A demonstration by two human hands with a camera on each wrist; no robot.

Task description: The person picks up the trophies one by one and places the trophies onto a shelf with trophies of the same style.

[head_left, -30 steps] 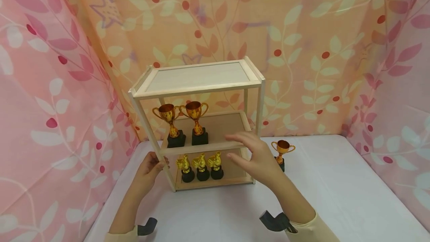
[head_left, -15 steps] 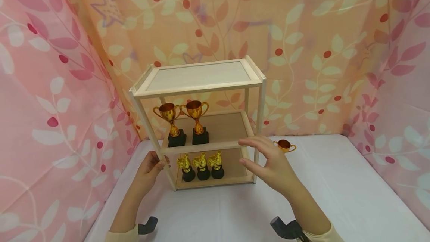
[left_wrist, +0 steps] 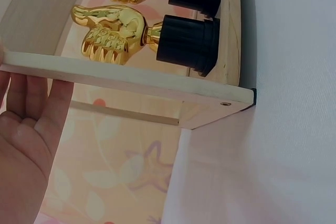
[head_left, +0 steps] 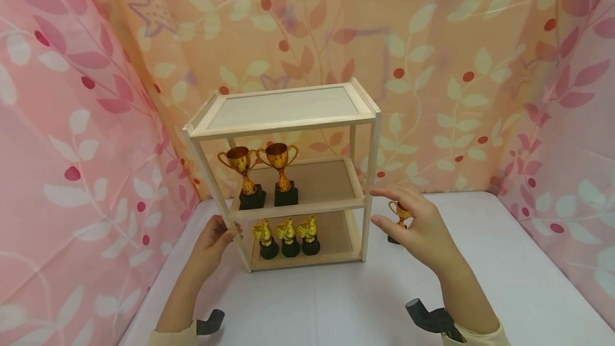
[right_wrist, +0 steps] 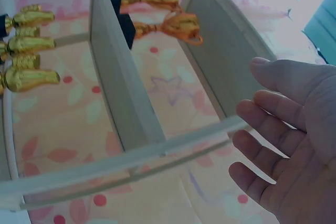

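A pale wooden three-tier shelf (head_left: 298, 210) stands on the white surface. My left hand (head_left: 213, 242) grips its left front post, thumb in front and fingers behind. In the left wrist view the fingers of that hand (left_wrist: 29, 129) pass behind the post (left_wrist: 131, 80). My right hand (head_left: 418, 223) is held just beyond the right front post, thumb and fingers spread with nothing between them. Behind it, partly hidden, stands a gold trophy cup (head_left: 400, 212) on a black base. Two similar trophy cups (head_left: 280, 160) occupy the left of the middle tier.
On the bottom tier, several gold thumbs-up trophies (head_left: 288, 236) with round black bases stand in a row. Floral curtains (head_left: 432, 68) enclose the back and both sides. White cloth (head_left: 480, 260) covers the tabletop.
My right hand has moved right, from in front of the shelf to past its right post, and now overlaps the lone trophy cup. My left hand has kept its grip on the post.
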